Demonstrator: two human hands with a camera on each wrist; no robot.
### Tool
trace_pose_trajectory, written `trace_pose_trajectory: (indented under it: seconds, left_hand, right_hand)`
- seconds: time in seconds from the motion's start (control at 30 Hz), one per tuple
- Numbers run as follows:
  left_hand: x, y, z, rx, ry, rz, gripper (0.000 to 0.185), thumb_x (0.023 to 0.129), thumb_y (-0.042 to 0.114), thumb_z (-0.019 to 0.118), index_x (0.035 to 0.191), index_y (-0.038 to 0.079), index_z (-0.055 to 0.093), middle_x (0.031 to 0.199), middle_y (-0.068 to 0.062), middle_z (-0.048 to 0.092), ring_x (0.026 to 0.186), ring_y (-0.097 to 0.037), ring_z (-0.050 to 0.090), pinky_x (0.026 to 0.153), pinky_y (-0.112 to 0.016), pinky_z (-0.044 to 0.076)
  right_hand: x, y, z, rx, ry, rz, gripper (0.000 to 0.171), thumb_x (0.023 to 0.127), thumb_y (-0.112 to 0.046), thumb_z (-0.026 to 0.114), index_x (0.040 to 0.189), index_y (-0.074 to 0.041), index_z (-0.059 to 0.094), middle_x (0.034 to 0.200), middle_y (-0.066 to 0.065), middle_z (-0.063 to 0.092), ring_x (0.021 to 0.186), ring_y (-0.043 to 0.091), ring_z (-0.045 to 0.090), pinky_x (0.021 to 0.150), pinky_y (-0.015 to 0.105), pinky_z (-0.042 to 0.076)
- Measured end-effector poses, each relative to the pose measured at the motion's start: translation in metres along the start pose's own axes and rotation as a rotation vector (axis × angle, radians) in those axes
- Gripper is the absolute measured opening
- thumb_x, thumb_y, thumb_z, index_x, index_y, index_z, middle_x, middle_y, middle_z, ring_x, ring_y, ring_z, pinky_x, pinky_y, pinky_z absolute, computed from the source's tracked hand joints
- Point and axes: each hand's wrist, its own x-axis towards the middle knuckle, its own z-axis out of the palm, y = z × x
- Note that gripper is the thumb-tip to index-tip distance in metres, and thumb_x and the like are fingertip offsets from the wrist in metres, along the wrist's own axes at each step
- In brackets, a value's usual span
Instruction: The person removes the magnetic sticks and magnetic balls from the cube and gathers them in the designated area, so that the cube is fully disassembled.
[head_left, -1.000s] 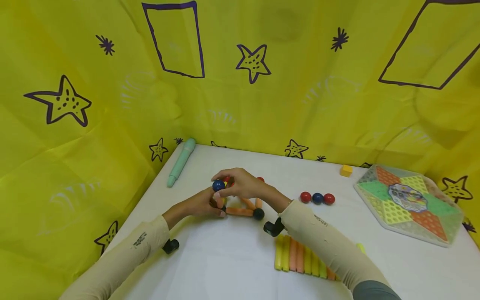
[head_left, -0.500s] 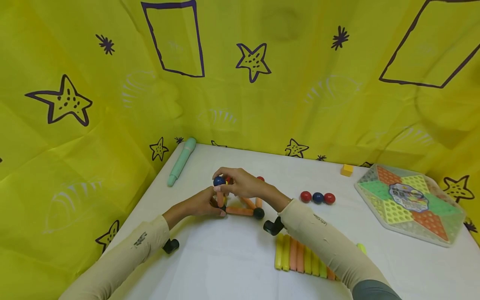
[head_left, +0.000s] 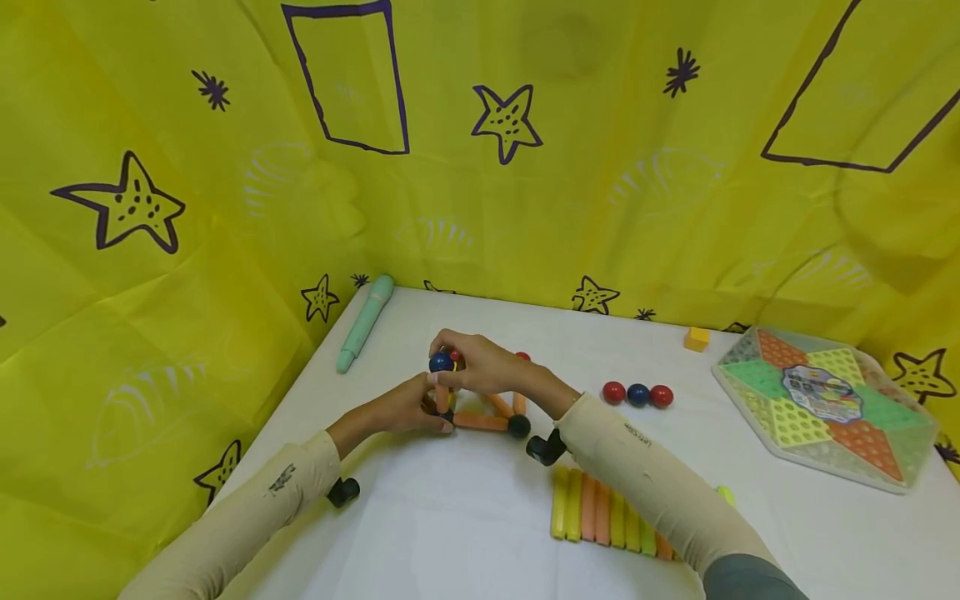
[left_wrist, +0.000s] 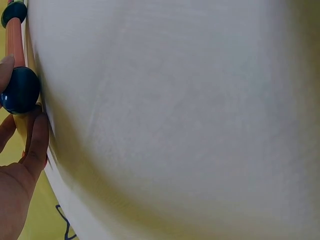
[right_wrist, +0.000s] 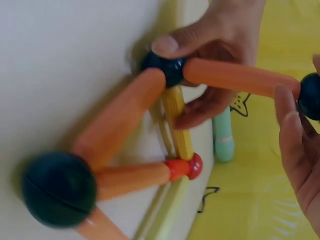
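Observation:
A frame of orange sticks [head_left: 480, 422] and dark balls lies on the white table [head_left: 450, 533]. One orange stick [head_left: 442, 397] stands up from its near left corner. My left hand [head_left: 408, 408] grips the dark corner ball [right_wrist: 165, 65] at the foot of that stick, thumb on top. My right hand [head_left: 480, 367] pinches the blue ball [head_left: 441, 362] on the upright stick's top end. In the right wrist view a dark green ball [right_wrist: 59, 189], a red ball [right_wrist: 192, 166] and a yellow stick [right_wrist: 177, 122] form the rest of the frame.
Three loose balls [head_left: 637, 394], red, blue and red, lie to the right. A row of yellow and orange sticks [head_left: 607, 521] lies near the front edge. A hexagonal game board [head_left: 821, 404] and a yellow cube [head_left: 696, 339] sit at the right, a mint pen [head_left: 363, 323] at the back left. Yellow cloth walls surround the table.
The right hand with the blue ball has risen slightly, and more of the upright orange stick shows beneath it. The left hand has stayed at the corner.

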Motion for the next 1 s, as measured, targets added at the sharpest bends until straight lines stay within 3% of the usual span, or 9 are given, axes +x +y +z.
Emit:
trace_pose_trajectory:
  seconds: [0.1, 0.27, 0.4, 0.53, 0.8, 0.87, 1.0]
  left_hand:
    - [0.001, 0.001, 0.0, -0.009, -0.018, 0.002, 0.027, 0.085, 0.015, 0.082, 0.102, 0.007, 0.063, 0.125, -0.008, 0.063, 0.098, -0.015, 0.068, 0.088, -0.031, 0.057]
    - [0.001, 0.002, 0.0, -0.018, -0.024, -0.013, 0.029, 0.084, 0.013, 0.083, 0.107, 0.006, 0.065, 0.132, -0.006, 0.063, 0.093, -0.012, 0.071, 0.084, -0.029, 0.057]
    - [0.002, 0.002, 0.001, -0.021, -0.027, 0.002, 0.029, 0.084, 0.013, 0.082, 0.106, 0.004, 0.064, 0.117, -0.007, 0.068, 0.087, -0.013, 0.071, 0.079, -0.028, 0.057]
    - [0.003, 0.001, 0.001, -0.031, -0.033, 0.01, 0.027, 0.084, 0.011, 0.082, 0.103, 0.004, 0.064, 0.1, -0.004, 0.071, 0.083, -0.013, 0.071, 0.076, -0.028, 0.058]
    - [0.005, 0.001, 0.001, -0.019, -0.031, 0.039, 0.024, 0.084, 0.01, 0.081, 0.097, 0.006, 0.062, 0.102, -0.005, 0.07, 0.086, -0.015, 0.072, 0.08, -0.028, 0.058]
    - [0.005, 0.0, 0.001, -0.007, -0.028, 0.04, 0.024, 0.085, 0.011, 0.082, 0.098, 0.006, 0.062, 0.106, -0.007, 0.07, 0.086, -0.014, 0.071, 0.08, -0.028, 0.058]
    - [0.002, 0.0, 0.0, 0.012, -0.021, 0.04, 0.027, 0.085, 0.015, 0.082, 0.101, 0.004, 0.064, 0.128, -0.014, 0.065, 0.088, -0.013, 0.071, 0.084, -0.029, 0.057]
  right_hand:
    - [0.004, -0.003, -0.003, -0.081, -0.042, 0.046, 0.027, 0.098, -0.016, 0.063, 0.12, -0.008, 0.05, 0.091, 0.006, 0.061, 0.07, 0.014, 0.056, 0.063, 0.021, 0.047]
    - [0.011, -0.01, -0.007, -0.321, -0.142, 0.113, 0.035, 0.099, -0.02, 0.056, 0.133, -0.01, 0.055, 0.091, 0.0, 0.059, 0.073, 0.012, 0.052, 0.06, 0.024, 0.041]
    - [0.016, -0.016, -0.011, -0.428, -0.219, 0.128, 0.03, 0.098, -0.024, 0.06, 0.125, -0.009, 0.06, 0.096, -0.001, 0.06, 0.078, 0.014, 0.053, 0.064, 0.026, 0.042]
    - [0.019, -0.019, -0.015, -0.465, -0.265, 0.14, 0.022, 0.096, -0.024, 0.067, 0.113, -0.011, 0.06, 0.094, -0.002, 0.06, 0.08, 0.013, 0.055, 0.067, 0.026, 0.046]
    - [0.016, -0.012, -0.018, -0.372, -0.277, 0.105, 0.011, 0.099, -0.019, 0.065, 0.104, -0.012, 0.059, 0.086, 0.0, 0.062, 0.07, 0.011, 0.054, 0.065, 0.023, 0.046]
    - [0.016, -0.01, -0.017, -0.35, -0.267, 0.084, 0.009, 0.099, -0.018, 0.064, 0.103, -0.012, 0.059, 0.086, 0.0, 0.062, 0.07, 0.011, 0.054, 0.065, 0.023, 0.045]
    - [0.014, -0.007, -0.016, -0.34, -0.248, 0.076, 0.005, 0.099, -0.016, 0.063, 0.101, -0.012, 0.059, 0.086, -0.001, 0.062, 0.071, 0.01, 0.053, 0.064, 0.023, 0.045]
